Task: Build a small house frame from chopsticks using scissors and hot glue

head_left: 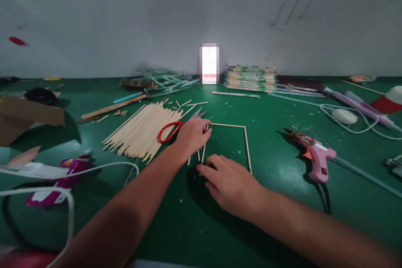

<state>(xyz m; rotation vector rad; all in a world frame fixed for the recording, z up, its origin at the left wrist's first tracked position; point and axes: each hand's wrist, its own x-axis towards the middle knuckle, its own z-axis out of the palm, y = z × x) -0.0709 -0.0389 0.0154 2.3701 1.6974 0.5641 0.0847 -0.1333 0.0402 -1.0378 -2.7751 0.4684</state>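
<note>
On the green table a thin wooden stick frame [246,138] lies flat, three sides showing. My left hand [192,134] rests at its top left corner, fingers curled and pressed on the left stick [204,150]. My right hand [230,184] lies at the frame's bottom left corner, fingers bent and pressing down on the stick ends; what lies under the fingers is hidden. Red-handled scissors [171,130] lie just left of my left hand, on a fanned pile of wooden sticks [143,130].
A pink glue gun [315,155] lies to the right with its cord. Another magenta glue gun [59,180] and white cables sit at the left. Stacked packs of chopsticks [250,78], a lit phone [209,63], cardboard [25,115] and tools line the back.
</note>
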